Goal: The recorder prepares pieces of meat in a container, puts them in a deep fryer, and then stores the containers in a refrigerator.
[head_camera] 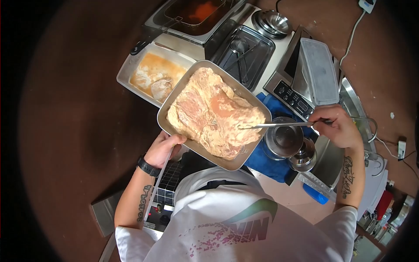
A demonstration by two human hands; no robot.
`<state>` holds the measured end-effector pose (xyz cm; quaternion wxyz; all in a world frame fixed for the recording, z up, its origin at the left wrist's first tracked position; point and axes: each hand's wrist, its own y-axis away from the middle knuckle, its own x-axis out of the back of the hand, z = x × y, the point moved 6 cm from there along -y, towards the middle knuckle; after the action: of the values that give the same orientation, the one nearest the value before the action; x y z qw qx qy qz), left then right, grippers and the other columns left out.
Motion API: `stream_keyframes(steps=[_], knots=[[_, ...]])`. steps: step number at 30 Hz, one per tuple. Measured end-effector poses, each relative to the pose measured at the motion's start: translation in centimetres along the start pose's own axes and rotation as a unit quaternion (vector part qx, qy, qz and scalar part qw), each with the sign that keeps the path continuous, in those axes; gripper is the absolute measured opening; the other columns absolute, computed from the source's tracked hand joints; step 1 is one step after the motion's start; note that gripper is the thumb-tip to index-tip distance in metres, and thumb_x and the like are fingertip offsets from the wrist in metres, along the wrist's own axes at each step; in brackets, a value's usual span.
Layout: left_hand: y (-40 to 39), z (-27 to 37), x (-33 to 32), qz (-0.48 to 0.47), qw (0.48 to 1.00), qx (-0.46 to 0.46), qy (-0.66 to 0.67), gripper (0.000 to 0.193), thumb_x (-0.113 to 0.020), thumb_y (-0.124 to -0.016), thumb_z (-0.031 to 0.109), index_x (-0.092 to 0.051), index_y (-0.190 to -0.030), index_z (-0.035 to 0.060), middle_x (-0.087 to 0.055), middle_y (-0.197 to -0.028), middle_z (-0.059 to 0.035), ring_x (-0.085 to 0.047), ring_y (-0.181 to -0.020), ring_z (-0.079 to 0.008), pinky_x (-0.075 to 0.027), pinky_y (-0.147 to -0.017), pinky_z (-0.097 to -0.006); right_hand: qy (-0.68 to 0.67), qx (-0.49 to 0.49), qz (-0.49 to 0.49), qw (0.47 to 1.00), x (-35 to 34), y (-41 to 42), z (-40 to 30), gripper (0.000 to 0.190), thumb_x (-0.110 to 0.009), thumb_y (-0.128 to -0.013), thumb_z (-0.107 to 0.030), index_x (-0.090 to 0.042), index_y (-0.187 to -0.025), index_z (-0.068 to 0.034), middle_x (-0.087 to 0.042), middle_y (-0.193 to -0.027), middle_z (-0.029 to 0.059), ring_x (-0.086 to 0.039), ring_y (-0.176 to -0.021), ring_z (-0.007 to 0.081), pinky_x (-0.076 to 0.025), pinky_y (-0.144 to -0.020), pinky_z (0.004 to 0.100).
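Note:
My left hand (165, 149), with a dark watch at the wrist, grips the near left corner of a rectangular metal pan (252, 90). Several slabs of raw meat (193, 108) in a pale, wet coating fill the pan. From the right, my right hand (337, 126) holds a slim metal utensil (284, 124), probably tongs. Its tip meets a coated piece of meat (244, 114) at the pan's right side; the exact grip is blurred. Beyond the pan's left edge, a white tub (126, 73) contains orange liquid, pale powder and a floured piece (161, 89).
A deep fryer (196, 32) with dark oil and a basket stands at the back. Beside it lie a black tray (262, 65) with a small strainer (240, 46) and stacked metal bowls (271, 23). A microwave (288, 95) bears a plastic lid (320, 72). Metal pots (284, 139) rest on blue cloth (262, 165).

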<state>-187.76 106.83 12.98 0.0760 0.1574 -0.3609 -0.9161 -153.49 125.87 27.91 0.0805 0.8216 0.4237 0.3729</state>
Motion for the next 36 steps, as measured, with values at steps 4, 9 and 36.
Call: stream_keyframes(steps=[4,9,36], knots=[[-1.5,-1.0,0.0,-0.03,0.999,-0.002,0.018,0.025,-0.065,-0.085,0.024,-0.056,-0.099,0.0056,-0.05,-0.069,0.0038,-0.037,-0.045,-0.0046,-0.025,-0.041,-0.0206,0.04,-0.025,0.038,0.998,2.2,0.0,-1.1,0.011,-0.064,-0.08,0.001,-0.067,-0.09,0.004,-0.062,-0.077,0.0076,-0.057,-0.068,0.0131,-0.043,-0.06,0.0268],[-4.1,-5.2,2.2,-0.048,0.996,0.08,0.005,0.02,-0.067,-0.087,0.024,-0.059,-0.094,0.0078,-0.051,-0.066,0.0047,-0.038,-0.043,-0.0043,-0.025,-0.039,-0.0207,0.087,0.036,0.086,0.992,3.8,-1.2,-1.8,0.01,-0.063,-0.081,-0.002,-0.066,-0.089,0.004,-0.061,-0.075,0.0086,-0.054,-0.064,0.0134,-0.041,-0.057,0.0278],[-10.0,-12.4,5.7,-0.18,0.979,0.014,-0.095,0.04,-0.064,-0.096,0.031,-0.066,-0.115,-0.0037,-0.071,-0.107,-0.0088,-0.065,-0.099,-0.0145,-0.046,-0.094,-0.0278,0.383,0.037,0.206,0.9,7.1,-33.3,-17.0,0.033,-0.055,-0.081,-0.014,-0.07,-0.107,-0.001,-0.069,-0.113,0.0218,-0.066,-0.106,0.0368,-0.053,-0.094,0.0426]])
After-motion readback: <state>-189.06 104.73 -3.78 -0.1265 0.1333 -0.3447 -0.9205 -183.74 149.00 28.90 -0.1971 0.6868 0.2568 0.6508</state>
